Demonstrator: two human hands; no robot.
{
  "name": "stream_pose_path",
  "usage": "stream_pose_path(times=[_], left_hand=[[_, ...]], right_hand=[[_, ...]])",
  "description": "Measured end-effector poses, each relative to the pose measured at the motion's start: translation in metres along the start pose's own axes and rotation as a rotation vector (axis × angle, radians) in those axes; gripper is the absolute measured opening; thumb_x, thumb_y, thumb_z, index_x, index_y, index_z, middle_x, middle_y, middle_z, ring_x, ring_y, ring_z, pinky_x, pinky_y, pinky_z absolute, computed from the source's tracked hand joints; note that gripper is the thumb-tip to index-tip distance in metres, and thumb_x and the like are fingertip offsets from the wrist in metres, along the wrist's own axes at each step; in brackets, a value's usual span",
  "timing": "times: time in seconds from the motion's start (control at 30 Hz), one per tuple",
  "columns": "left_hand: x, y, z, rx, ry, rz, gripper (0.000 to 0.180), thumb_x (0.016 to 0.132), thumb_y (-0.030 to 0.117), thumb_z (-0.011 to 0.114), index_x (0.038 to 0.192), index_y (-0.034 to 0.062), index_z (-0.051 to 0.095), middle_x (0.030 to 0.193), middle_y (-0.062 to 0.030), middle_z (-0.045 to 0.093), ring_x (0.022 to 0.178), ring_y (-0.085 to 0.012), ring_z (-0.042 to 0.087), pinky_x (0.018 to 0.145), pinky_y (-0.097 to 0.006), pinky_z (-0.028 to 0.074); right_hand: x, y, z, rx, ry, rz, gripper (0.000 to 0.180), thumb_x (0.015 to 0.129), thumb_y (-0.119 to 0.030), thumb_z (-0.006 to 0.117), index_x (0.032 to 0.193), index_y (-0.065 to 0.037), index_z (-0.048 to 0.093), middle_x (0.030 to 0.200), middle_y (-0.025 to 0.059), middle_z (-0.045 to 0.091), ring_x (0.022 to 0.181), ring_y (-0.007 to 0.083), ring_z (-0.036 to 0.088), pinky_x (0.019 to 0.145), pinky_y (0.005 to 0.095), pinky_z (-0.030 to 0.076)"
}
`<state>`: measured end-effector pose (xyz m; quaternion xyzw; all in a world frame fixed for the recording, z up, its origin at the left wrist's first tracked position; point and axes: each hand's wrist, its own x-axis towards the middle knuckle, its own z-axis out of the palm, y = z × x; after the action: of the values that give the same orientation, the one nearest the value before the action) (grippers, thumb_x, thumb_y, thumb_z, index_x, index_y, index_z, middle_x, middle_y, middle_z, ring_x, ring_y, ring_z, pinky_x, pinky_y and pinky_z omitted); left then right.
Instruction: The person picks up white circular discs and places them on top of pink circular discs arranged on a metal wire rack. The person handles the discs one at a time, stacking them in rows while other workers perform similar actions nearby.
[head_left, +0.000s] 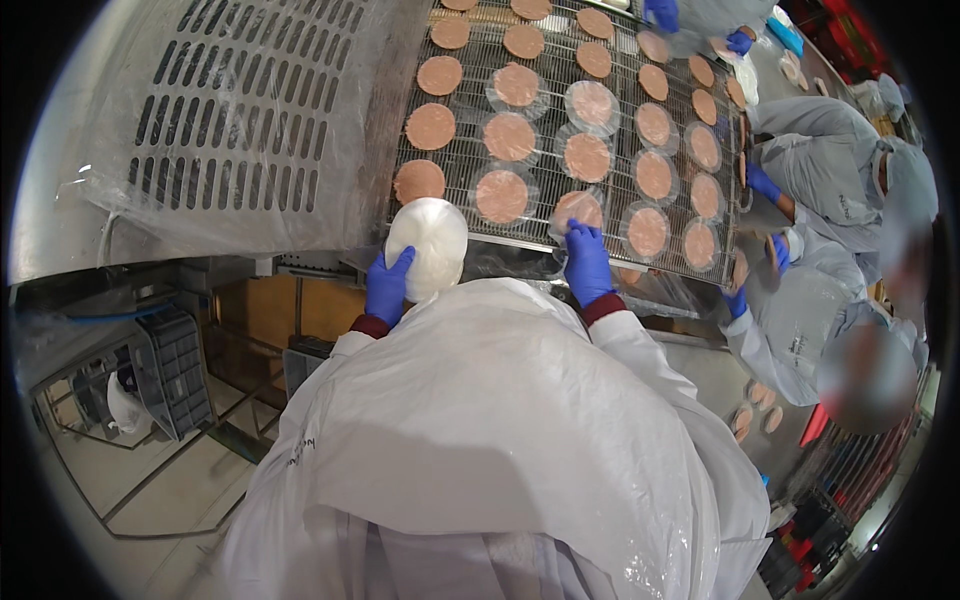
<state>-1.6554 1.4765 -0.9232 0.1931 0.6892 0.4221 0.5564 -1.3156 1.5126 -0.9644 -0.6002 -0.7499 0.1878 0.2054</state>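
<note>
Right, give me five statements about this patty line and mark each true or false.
1. The left hand holds a stack of white round sheets. True.
2. The right hand is bare. False: it wears a blue glove.
3. The right hand touches a patty at the near edge of the wire belt. True.
4. The belt is solid rubber. False: it is open wire mesh.
5. Nobody else works here. False: co-workers in white coats stand on the right.
</note>
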Motion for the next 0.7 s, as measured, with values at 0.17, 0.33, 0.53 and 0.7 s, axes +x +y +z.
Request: stream_pose_path(times=[0.17, 0.33, 0.53, 0.7], left_hand=[[0.004, -0.005, -0.01, 0.048, 0.045, -0.026, 0.029, 0.086, 0.017, 0.067, 0.107, -0.0007, 0.06, 0.099, -0.0084, 0.065, 0.083, -0.0153, 0.062, 0.074, -0.03, 0.051], [0.004, -0.005, -0.01, 0.001, 0.045, 0.0, 0.031, 0.085, 0.017, 0.068, 0.108, -0.0008, 0.06, 0.097, -0.0082, 0.066, 0.081, -0.0148, 0.061, 0.073, -0.029, 0.05], [-0.003, 0.002, -0.01, 0.066, 0.088, 0.029, 0.03, 0.085, 0.017, 0.068, 0.108, -0.0002, 0.06, 0.096, -0.0079, 0.065, 0.081, -0.0143, 0.061, 0.073, -0.029, 0.05], [-0.007, -0.002, -0.007, -0.014, 0.121, -0.034, 0.032, 0.085, 0.019, 0.068, 0.109, -0.0017, 0.059, 0.097, -0.0089, 0.065, 0.082, -0.015, 0.061, 0.074, -0.029, 0.05]], right_hand=[[0.053, -0.018, 0.024, 0.317, -0.045, 0.036, 0.015, 0.078, -0.002, 0.054, 0.092, -0.004, 0.057, 0.087, 0.018, 0.058, 0.088, 0.0377, 0.055, 0.07, 0.0437, 0.044], [0.236, -0.055, 0.057, 0.361, 0.331, -0.259, 0.014, 0.078, 0.0, 0.051, 0.09, -0.004, 0.057, 0.084, 0.0212, 0.057, 0.081, 0.0413, 0.054, 0.071, 0.0459, 0.044], [0.317, -0.055, 0.096, 0.21, -0.023, -0.255, 0.019, 0.076, -0.006, 0.057, 0.095, -0.005, 0.061, 0.098, 0.0164, 0.062, 0.091, 0.037, 0.059, 0.08, 0.0448, 0.049], [0.223, -0.054, 0.095, 0.036, 0.051, -0.526, 0.026, 0.078, -0.007, 0.055, 0.102, 0.0, 0.061, 0.107, 0.0188, 0.059, 0.097, 0.0371, 0.057, 0.087, 0.0431, 0.046]])
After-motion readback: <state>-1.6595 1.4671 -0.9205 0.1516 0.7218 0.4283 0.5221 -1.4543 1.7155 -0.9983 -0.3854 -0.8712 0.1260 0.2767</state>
